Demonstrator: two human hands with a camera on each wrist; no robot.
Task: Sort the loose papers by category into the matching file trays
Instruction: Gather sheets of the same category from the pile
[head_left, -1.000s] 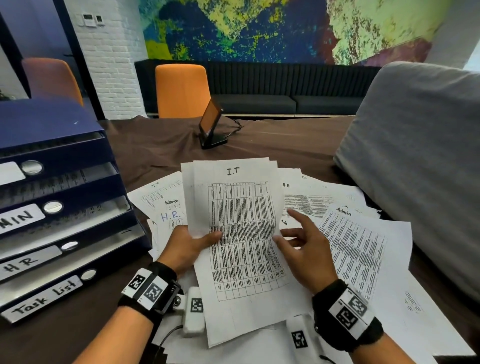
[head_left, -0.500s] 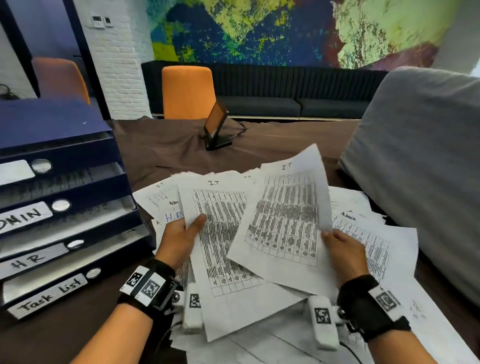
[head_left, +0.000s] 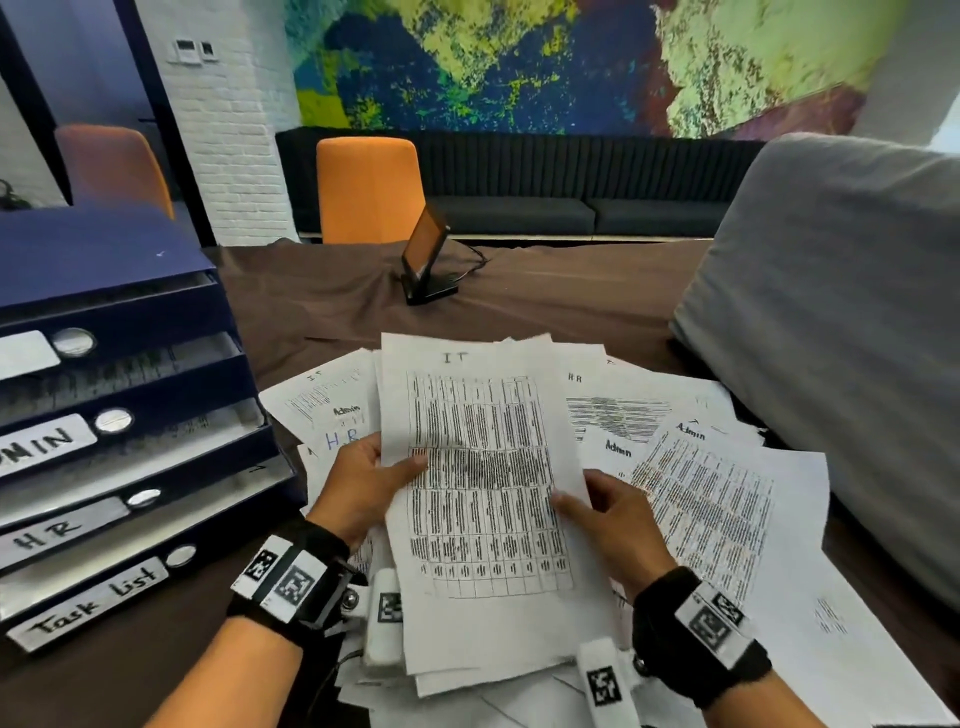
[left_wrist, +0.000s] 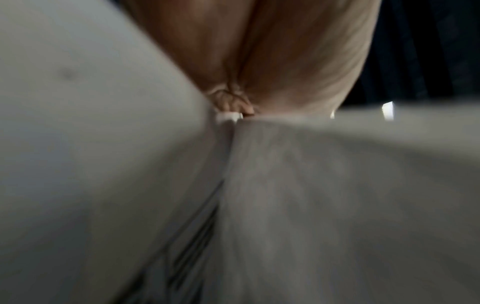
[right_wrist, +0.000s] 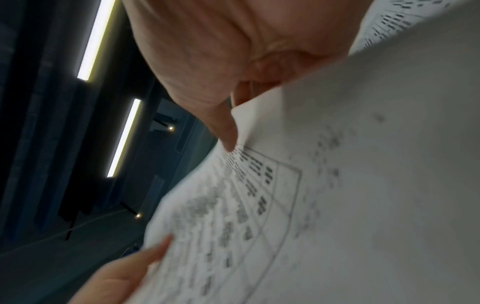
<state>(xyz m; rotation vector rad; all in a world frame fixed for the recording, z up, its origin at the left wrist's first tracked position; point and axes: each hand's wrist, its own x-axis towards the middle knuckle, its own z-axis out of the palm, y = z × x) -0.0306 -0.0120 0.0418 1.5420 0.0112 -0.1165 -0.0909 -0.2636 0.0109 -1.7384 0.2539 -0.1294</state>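
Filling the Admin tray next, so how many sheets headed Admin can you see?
3: one Admin sheet left of the held IT stack, above the blue HR heading; a second Admin sheet right of the stack; a third Admin sheet further right. More may be buried.

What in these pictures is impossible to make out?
- Top tray label: head view, cut by the left edge, no writing shows.
- IT sheet table text: head view, too small and blurred.
- Left hand fingers: left wrist view, blurred, papers block them.
- How many sheets the two hands hold: edges overlap.
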